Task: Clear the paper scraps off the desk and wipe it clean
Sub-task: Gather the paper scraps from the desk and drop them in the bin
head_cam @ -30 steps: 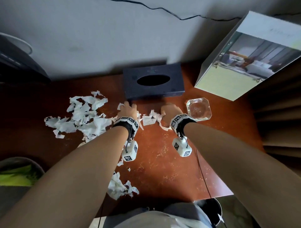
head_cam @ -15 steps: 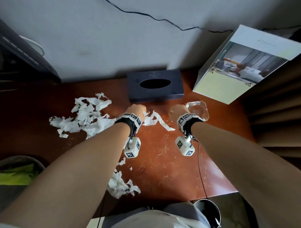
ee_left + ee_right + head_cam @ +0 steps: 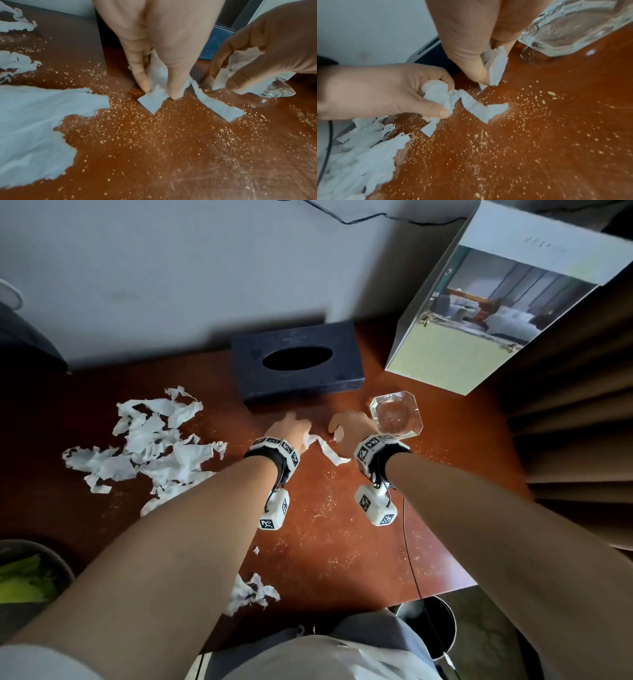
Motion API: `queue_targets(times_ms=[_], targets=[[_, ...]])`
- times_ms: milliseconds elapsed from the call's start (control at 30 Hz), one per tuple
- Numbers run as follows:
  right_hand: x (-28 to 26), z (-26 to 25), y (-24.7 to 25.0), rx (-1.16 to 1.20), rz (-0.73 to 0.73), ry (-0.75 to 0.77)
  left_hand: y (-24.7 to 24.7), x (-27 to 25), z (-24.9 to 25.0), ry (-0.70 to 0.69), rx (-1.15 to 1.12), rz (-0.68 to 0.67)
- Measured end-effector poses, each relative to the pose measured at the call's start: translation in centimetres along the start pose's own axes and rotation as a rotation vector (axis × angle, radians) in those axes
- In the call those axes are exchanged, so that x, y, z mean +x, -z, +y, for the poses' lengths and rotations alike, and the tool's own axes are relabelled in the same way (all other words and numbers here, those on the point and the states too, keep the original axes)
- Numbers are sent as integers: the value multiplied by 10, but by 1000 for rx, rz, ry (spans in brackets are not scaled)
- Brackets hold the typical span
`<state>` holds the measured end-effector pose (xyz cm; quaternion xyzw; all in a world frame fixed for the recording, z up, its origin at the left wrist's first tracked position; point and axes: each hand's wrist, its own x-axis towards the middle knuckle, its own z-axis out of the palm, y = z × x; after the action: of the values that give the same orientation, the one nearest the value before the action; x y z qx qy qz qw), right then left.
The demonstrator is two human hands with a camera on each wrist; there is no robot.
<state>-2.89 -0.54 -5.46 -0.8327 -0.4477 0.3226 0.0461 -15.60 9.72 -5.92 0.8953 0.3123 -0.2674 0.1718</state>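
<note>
Left hand (image 3: 293, 430): we see fingers clenched round a crumpled paper strip (image 3: 467, 102), its tail trailing onto the desk (image 3: 342, 542).
Right hand (image 3: 349, 428): pinching a small scrap (image 3: 496, 66) (beside the glass ashtray (image 3: 397, 416)).
Scrap pile (image 3: 150, 443): left, on the crumb-dusted desk.

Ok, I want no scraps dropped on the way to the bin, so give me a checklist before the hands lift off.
1. Left hand grips its scraps: ok.
2. Right hand pinches its scrap: ok.
3. Long strip trailing from the left hand is off the desk: not ok.
4. Glass ashtray clear of the right hand: cannot tell, very close.
5. Big scrap pile gathered: not ok.
6. Crumbs wiped: not ok.
</note>
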Motion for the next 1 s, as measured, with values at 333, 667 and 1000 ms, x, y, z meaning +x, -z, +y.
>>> queue_targets(times_ms=[333,667,1000], targets=[[20,-15,21,9,-26,14,41,-23,-27,98,-80,-116],[6,-16,4,-183,-89,-50,34,-53,-62,225,-226,3],[-29,-10,-32,-234,-41,-166,2,-55,-60,85,-271,32]])
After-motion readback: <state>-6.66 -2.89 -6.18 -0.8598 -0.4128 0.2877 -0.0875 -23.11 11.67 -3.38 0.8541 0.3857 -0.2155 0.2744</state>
